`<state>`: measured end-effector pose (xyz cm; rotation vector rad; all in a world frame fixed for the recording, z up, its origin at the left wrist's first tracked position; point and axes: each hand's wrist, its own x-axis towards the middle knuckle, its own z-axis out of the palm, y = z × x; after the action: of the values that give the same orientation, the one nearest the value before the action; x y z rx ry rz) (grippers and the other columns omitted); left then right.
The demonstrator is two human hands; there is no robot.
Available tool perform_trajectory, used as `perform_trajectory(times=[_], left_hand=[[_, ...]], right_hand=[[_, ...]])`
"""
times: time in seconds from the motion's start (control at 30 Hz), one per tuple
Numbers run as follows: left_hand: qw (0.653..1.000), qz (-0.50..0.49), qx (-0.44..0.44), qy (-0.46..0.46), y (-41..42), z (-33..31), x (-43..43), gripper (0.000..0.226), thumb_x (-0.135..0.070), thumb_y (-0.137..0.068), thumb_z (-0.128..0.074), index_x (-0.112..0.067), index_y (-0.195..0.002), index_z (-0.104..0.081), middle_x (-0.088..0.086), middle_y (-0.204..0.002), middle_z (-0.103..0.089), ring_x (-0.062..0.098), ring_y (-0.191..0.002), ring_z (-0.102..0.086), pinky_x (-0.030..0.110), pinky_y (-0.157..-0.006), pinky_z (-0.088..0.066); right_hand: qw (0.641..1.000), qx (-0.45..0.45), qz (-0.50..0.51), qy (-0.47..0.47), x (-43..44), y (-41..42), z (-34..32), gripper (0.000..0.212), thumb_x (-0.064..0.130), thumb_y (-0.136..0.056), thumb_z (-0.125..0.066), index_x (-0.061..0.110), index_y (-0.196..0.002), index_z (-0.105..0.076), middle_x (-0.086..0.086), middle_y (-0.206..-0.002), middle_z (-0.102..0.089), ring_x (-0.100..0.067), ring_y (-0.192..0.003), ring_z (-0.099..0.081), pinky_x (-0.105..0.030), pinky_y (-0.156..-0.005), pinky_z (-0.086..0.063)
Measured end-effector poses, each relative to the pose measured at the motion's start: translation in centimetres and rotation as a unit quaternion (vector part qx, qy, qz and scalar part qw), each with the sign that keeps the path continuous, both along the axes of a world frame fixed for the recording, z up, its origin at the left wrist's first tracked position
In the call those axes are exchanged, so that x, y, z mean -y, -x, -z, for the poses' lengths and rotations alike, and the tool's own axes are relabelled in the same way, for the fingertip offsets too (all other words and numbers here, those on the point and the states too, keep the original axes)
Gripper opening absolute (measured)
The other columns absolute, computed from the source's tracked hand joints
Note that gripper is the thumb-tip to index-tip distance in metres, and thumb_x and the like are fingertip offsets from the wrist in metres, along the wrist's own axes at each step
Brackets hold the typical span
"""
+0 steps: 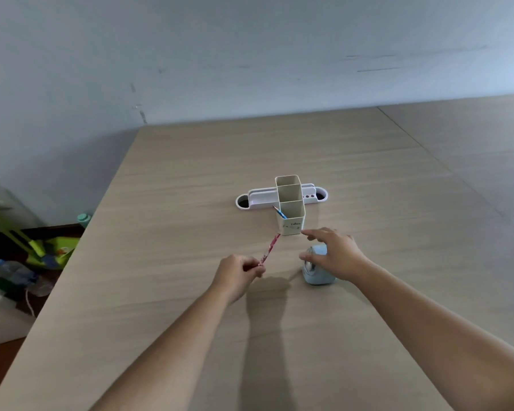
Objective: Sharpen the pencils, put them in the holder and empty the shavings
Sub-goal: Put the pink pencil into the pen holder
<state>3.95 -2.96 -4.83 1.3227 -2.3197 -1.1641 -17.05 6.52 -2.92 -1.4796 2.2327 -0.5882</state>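
Note:
My left hand point(239, 271) pinches the lower end of a red patterned pencil point(270, 249), which slants up and to the right toward the cream pencil holder point(291, 216). The holder stands upright with three open compartments in a row. A blue pencil point(279, 212) leans against the holder's left side. My right hand point(331, 253) hovers with spread fingers over the light blue sharpener point(316, 269), which sits on the table just in front of the holder. Whether the fingers touch the sharpener I cannot tell.
A white oblong desk tray point(261, 197) with round end wells lies behind the holder. The wooden table point(190, 321) ends at the left, where bottles and green items point(42, 250) lie on the floor. A wall rises behind.

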Motion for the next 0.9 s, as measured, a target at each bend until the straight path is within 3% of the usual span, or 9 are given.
perform_trajectory(times=[0.1,0.17,0.2,0.3,0.4,0.5,0.6,0.73,0.9], left_hand=[[0.995,-0.001,-0.066,-0.069,2.0,-0.6,-0.8,0.013,-0.017,-0.085,-0.069,-0.009,-0.077,-0.074,-0.006,-0.054,-0.056,-0.001,-0.047,-0.045,0.005,-0.045,-0.032],[0.991,0.001,-0.096,-0.089,3.5,-0.9,-1.0,0.012,-0.015,-0.085,-0.069,-0.008,-0.077,-0.073,-0.004,-0.056,-0.057,0.008,-0.053,-0.047,0.008,-0.048,-0.035],[0.990,0.002,-0.101,-0.094,4.1,-0.9,-1.0,0.012,-0.016,-0.085,-0.069,-0.008,-0.077,-0.073,-0.002,-0.057,-0.058,0.010,-0.056,-0.047,0.010,-0.050,-0.036],[0.992,-0.013,-0.101,-0.070,6.0,-0.6,-0.5,0.009,-0.021,-0.084,-0.070,-0.013,-0.081,-0.073,-0.004,-0.063,-0.061,0.009,-0.059,-0.050,0.014,-0.057,-0.039],[0.997,-0.047,-0.063,-0.004,7.7,0.0,0.8,0.019,-0.025,-0.082,-0.070,-0.018,-0.100,-0.069,-0.001,-0.089,-0.062,0.013,-0.071,-0.052,0.024,-0.073,-0.044],[0.998,-0.032,0.010,0.051,9.1,0.4,2.2,0.043,-0.030,-0.083,-0.068,-0.022,-0.123,-0.056,0.002,-0.119,-0.054,0.018,-0.100,-0.056,0.028,-0.092,-0.043],[0.996,0.014,0.052,0.074,10.3,0.9,3.4,0.056,-0.030,-0.084,-0.066,-0.022,-0.135,-0.045,0.006,-0.134,-0.047,0.021,-0.126,-0.044,0.028,-0.102,-0.035],[0.993,0.033,0.081,0.074,11.2,1.8,4.1,0.062,-0.030,-0.085,-0.064,-0.023,-0.141,-0.038,0.005,-0.140,-0.041,0.021,-0.132,-0.038,0.034,-0.108,-0.035],[0.992,0.026,0.094,0.077,11.6,2.7,4.4,0.063,-0.029,-0.085,-0.063,-0.025,-0.143,-0.036,0.000,-0.146,-0.038,0.021,-0.133,-0.038,0.038,-0.108,-0.038]], right_hand=[[0.956,0.269,0.060,0.102,1.3,-1.8,-1.3,0.034,0.026,-0.081,-0.069,0.015,-0.113,-0.067,-0.004,-0.080,-0.063,-0.011,-0.068,-0.056,-0.019,-0.070,-0.045],[0.935,0.315,0.069,0.146,2.0,-1.7,-1.9,0.013,0.016,-0.083,-0.066,0.012,-0.094,-0.072,-0.005,-0.068,-0.062,-0.007,-0.056,-0.053,-0.013,-0.060,-0.044],[0.931,0.324,0.069,0.153,2.2,-1.4,-2.1,0.007,0.015,-0.084,-0.065,0.015,-0.082,-0.072,-0.002,-0.064,-0.062,-0.005,-0.053,-0.051,-0.011,-0.055,-0.042],[0.936,0.309,0.066,0.157,3.1,0.5,-2.3,0.023,0.016,-0.085,-0.063,0.021,-0.062,-0.067,0.006,-0.058,-0.064,0.000,-0.048,-0.051,-0.006,-0.049,-0.039],[0.926,0.310,0.100,0.190,4.2,3.4,-2.8,0.018,0.014,-0.086,-0.062,0.013,-0.069,-0.069,0.005,-0.059,-0.064,0.003,-0.047,-0.051,-0.005,-0.048,-0.039],[0.917,0.295,0.143,0.225,6.0,6.7,-3.6,0.014,0.016,-0.086,-0.061,0.012,-0.076,-0.070,-0.001,-0.067,-0.067,0.001,-0.054,-0.057,-0.011,-0.055,-0.043],[0.917,0.279,0.162,0.234,8.0,9.0,-3.3,0.012,0.017,-0.086,-0.060,0.013,-0.080,-0.070,0.000,-0.067,-0.068,-0.007,-0.060,-0.060,-0.012,-0.055,-0.043],[0.930,0.274,0.150,0.196,10.0,9.4,-1.1,0.012,0.016,-0.085,-0.060,0.012,-0.081,-0.071,-0.008,-0.076,-0.072,-0.017,-0.068,-0.062,-0.030,-0.072,-0.049],[0.955,0.255,0.103,0.111,10.7,8.0,2.4,0.015,0.017,-0.086,-0.060,0.010,-0.075,-0.069,-0.003,-0.071,-0.069,-0.013,-0.065,-0.059,-0.027,-0.068,-0.045]])
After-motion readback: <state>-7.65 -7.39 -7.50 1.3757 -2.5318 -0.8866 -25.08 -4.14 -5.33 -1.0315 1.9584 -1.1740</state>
